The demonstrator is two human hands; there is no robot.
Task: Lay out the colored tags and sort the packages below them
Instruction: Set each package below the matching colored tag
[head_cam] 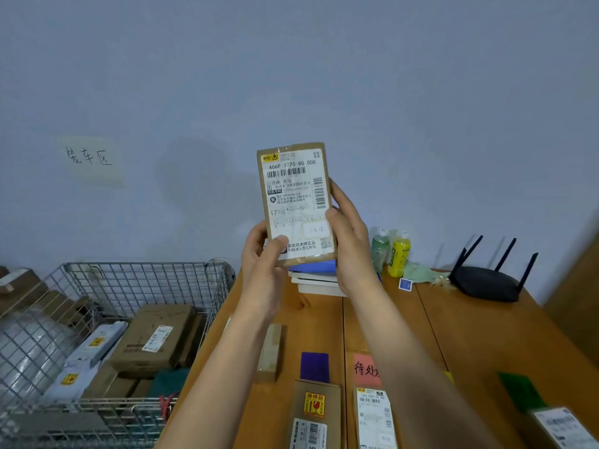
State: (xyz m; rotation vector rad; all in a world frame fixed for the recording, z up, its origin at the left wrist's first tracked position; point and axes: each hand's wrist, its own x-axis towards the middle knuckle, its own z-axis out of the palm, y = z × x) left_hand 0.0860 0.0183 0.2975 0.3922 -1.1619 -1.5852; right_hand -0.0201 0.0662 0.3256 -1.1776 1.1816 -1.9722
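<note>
Left hand [264, 254] and right hand [348, 236] grip labelled package [295, 202] | wire basket [136, 280]: boxes, seemingly mailer bags

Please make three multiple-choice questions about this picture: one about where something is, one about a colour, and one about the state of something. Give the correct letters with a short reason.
1. Where is the wire basket?
A. left of the table
B. on the table
C. right of the router

2. What colour is the tag above the package with the fragile sticker?
A. pink
B. purple
C. white

3. How is the labelled package being held?
A. flat on the table
B. raised in both hands, label toward the camera
C. in one hand, inside the basket

Answers:
1 A: the wire basket stands beside the table, at its left edge.
2 B: the purple tag lies just above that package.
3 B: the left hand and right hand grip the labelled package upright.
</note>
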